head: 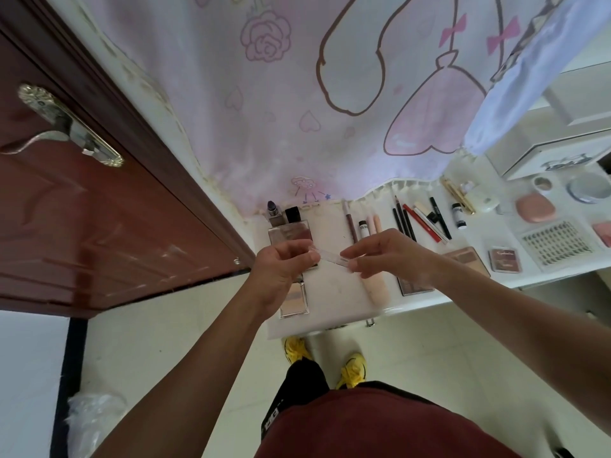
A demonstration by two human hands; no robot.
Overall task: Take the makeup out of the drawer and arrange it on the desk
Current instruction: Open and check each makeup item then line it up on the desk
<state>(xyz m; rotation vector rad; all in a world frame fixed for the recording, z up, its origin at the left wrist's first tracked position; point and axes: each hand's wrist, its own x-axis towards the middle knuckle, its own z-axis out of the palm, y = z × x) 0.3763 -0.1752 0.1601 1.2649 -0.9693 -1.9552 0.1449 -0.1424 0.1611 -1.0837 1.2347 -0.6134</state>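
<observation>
We're holding a clear slim tube (pixel 330 257) over the desk (pixel 334 302), L hand (pixel 284 269) pinching one end, R hand (pixel 393 256) pinching the other, palette (pixel 291 233) lying just beyond grip.

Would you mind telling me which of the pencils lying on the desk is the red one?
The red pencil, lying slanted between the black pencils on its left and a white pencil on its right; no other pencil there is red.

The desk (pixel 334 292) runs from frame centre to right edge, curtain (pixel 297 110) behind, door (pixel 82 209) at left. A lipstick (pixel 272 211) stands at its back left; pencils (pixel 420 221) lie right of centre, a lash tray (pixel 558 244) far right. Over its left part, left hand (pixel 284 266) and right hand (pixel 393 256) hold a tube (pixel 330 257).
</observation>
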